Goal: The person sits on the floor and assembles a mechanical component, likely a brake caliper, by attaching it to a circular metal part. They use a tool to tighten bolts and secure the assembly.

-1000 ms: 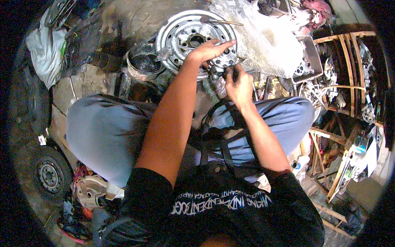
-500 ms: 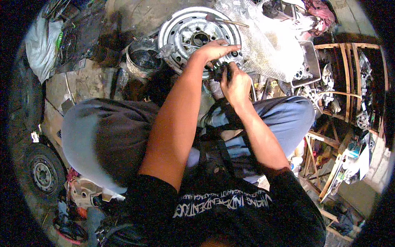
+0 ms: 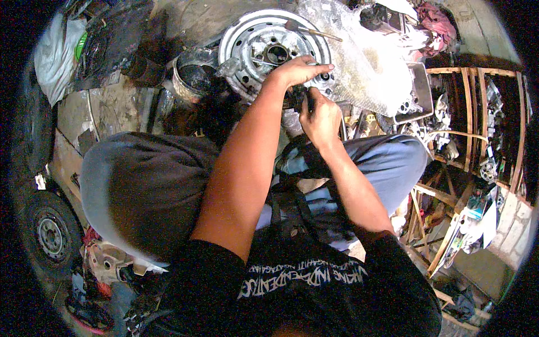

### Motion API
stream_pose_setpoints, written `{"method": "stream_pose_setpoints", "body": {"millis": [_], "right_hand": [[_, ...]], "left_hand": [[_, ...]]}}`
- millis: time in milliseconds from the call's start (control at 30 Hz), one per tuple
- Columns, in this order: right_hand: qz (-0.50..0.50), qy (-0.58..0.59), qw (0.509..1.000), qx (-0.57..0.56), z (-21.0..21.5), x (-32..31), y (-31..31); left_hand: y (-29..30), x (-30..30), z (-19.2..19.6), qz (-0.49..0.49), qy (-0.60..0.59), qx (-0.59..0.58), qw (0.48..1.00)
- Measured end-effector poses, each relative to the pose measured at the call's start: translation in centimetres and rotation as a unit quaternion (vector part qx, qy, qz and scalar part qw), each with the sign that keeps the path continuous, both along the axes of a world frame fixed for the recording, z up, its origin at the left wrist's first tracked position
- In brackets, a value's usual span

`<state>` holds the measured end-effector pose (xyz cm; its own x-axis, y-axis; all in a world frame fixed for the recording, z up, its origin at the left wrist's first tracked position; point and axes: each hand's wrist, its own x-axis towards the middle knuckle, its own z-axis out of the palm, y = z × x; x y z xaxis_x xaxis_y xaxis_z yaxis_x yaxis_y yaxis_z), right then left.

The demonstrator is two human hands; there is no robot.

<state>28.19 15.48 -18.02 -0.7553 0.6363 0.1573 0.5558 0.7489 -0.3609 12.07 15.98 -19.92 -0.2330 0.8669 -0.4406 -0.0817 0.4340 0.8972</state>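
Observation:
My two hands meet over the near edge of a silver wheel rim (image 3: pixel 238 70). A dark, greasy-looking mechanical part (image 3: pixel 293 99) is between them, mostly covered by my fingers, so its exact kind cannot be made out. My left hand (image 3: pixel 297 72) grips it from above, with one finger stretched out to the right. Lower and to the right, my right hand (image 3: pixel 322 118) is closed around the part's near side. A brush (image 3: pixel 314 32) with a wooden handle lies across the rim's far right edge.
Left of the rim stands a round bucket (image 3: pixel 182 84) with dark contents. Clear bubble wrap (image 3: pixel 359 62) spreads to the right, beside a metal tray (image 3: pixel 425 92) of parts. Wooden shelving (image 3: pixel 469 112) holds metal pieces at far right. A tyred wheel (image 3: pixel 51 236) is at left.
The view has shifted slightly. My left hand has turned a little over the dark part, and my right hand keeps hold of it in nearly the same place.

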Motion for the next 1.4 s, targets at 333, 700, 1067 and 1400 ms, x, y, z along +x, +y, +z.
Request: {"method": "stream_pose_setpoints", "body": {"millis": [333, 700, 1067, 1400], "right_hand": [[-0.077, 0.043, 0.996, 0.019, 0.3, -0.8, 0.9], [-0.129, 0.312, 0.938, -0.075, 0.4, 2.5, 4.9], [-0.227, 0.355, 0.9, -0.11, -1.2, 4.7, 7.9], [-0.26, 0.405, 0.865, -0.14, -1.5, 5.2, 9.1]], "left_hand": [[-0.2, 0.1, 0.1, 0.007, -0.036, -0.018, 0.999], [1.3, -0.4, -1.4, -0.042, 0.199, -0.043, 0.978], [0.4, 2.1, -1.8, -0.067, 0.385, 0.12, 0.913], [-1.9, 3.1, -1.6, 0.065, 0.42, 0.205, 0.882]]}}
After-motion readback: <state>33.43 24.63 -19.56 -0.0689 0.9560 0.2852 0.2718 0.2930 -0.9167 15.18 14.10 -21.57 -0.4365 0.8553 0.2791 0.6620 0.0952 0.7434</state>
